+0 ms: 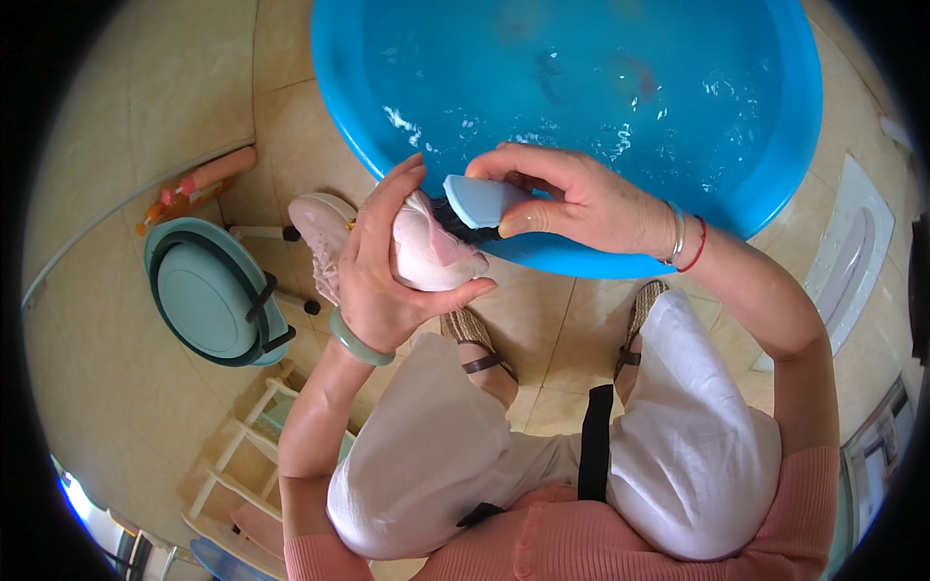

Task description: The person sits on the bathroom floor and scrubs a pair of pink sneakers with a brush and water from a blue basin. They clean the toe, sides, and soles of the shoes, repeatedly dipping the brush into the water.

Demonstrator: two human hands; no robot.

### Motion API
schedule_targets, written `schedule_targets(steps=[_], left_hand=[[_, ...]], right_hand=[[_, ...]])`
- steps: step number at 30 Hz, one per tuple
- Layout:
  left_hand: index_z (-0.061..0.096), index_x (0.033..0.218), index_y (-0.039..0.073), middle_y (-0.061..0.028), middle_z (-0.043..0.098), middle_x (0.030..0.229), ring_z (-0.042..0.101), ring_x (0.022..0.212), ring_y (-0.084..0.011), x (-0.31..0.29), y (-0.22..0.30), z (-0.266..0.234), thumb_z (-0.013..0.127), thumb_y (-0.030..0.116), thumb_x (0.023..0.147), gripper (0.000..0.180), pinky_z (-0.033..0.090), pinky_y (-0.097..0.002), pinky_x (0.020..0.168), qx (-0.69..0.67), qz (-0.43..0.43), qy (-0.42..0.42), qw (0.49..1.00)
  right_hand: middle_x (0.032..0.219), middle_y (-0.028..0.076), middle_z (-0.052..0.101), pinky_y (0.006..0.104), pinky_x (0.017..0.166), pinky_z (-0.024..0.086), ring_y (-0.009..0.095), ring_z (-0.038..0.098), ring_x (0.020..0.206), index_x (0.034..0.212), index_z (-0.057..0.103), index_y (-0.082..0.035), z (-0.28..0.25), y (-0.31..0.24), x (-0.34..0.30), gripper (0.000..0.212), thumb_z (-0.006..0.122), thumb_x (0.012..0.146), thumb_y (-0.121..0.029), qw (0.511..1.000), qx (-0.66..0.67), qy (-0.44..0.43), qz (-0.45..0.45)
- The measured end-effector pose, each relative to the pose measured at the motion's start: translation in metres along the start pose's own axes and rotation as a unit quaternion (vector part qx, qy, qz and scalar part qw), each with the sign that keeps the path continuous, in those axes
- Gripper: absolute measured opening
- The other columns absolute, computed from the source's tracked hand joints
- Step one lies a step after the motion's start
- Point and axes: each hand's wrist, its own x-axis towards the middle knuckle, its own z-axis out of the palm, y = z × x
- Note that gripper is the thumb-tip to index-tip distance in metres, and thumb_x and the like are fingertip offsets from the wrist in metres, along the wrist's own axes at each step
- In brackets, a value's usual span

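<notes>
My left hand, with a pale green bangle at its wrist, is wrapped round a white and pink shoe near the tub's front rim. In my right hand is a light blue scrub brush, gripped between thumb and fingers. Its dark bristles face the shoe and seem to touch its pink edge. Behind my left hand a pink lace-up shoe rests on the floor. The big blue tub beyond my hands holds water; blurred reddish and dark shapes show in it.
A folded green basin stands at the left, beside a pink and orange object. A pale rack is at the lower left. On the right lies a white washboard-like panel. My sandalled feet are on the tiles.
</notes>
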Motion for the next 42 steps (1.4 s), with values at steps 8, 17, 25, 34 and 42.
schedule_targets(steps=[8, 17, 25, 34, 42], left_hand=[[0.043, 0.146, 0.003, -0.0175, 0.053, 0.145, 0.058, 0.128, -0.0316, -0.002, 0.001, 0.000, 0.099, 0.040, 0.057, 0.112, 0.048, -0.0419, 0.106, -0.026, -0.043, 0.003, 0.999], [0.044, 0.144, 0.001, -0.0191, 0.056, 0.140, 0.060, 0.124, -0.0354, -0.001, 0.001, -0.001, 0.099, 0.042, 0.056, 0.112, 0.051, -0.0435, 0.103, -0.050, -0.083, -0.003, 0.995], [0.047, 0.142, 0.002, -0.0212, 0.057, 0.139, 0.059, 0.125, -0.0364, -0.002, 0.006, 0.002, 0.100, 0.039, 0.056, 0.108, 0.049, -0.0440, 0.105, 0.067, 0.001, -0.009, 0.998], [0.044, 0.147, 0.005, -0.0181, 0.051, 0.149, 0.051, 0.136, -0.0311, 0.001, 0.001, 0.002, 0.099, 0.038, 0.059, 0.108, 0.042, -0.0424, 0.113, -0.001, 0.002, 0.000, 1.000], [0.046, 0.142, 0.002, -0.0216, 0.052, 0.145, 0.052, 0.135, -0.0384, 0.002, 0.016, 0.002, 0.099, 0.036, 0.058, 0.106, 0.046, -0.0465, 0.108, 0.004, -0.094, -0.021, 0.995]], right_hand=[[0.121, 0.006, 0.064, 0.0311, 0.098, 0.049, 0.017, 0.061, 0.111, 0.130, 0.059, -0.005, 0.010, -0.005, 0.010, 0.038, 0.071, 0.094, -0.011, 0.998, 0.047, -0.001, -0.040], [0.119, 0.009, 0.067, 0.0325, 0.094, 0.052, 0.022, 0.065, 0.108, 0.125, 0.062, -0.005, 0.015, -0.006, 0.017, 0.035, 0.073, 0.093, -0.014, 0.995, 0.025, 0.038, -0.086], [0.114, 0.014, 0.067, 0.0361, 0.086, 0.053, 0.028, 0.066, 0.100, 0.122, 0.062, -0.003, 0.011, -0.010, 0.035, 0.036, 0.073, 0.092, -0.020, 0.982, -0.079, 0.155, -0.078], [0.113, 0.012, 0.066, 0.0375, 0.086, 0.052, 0.031, 0.066, 0.099, 0.119, 0.063, -0.006, -0.028, 0.010, 0.000, 0.033, 0.073, 0.092, -0.022, 0.938, -0.305, 0.156, -0.047], [0.120, 0.008, 0.066, 0.0330, 0.091, 0.053, 0.024, 0.066, 0.107, 0.126, 0.062, -0.006, 0.001, -0.009, 0.008, 0.037, 0.073, 0.092, -0.015, 0.989, -0.042, 0.059, -0.126]])
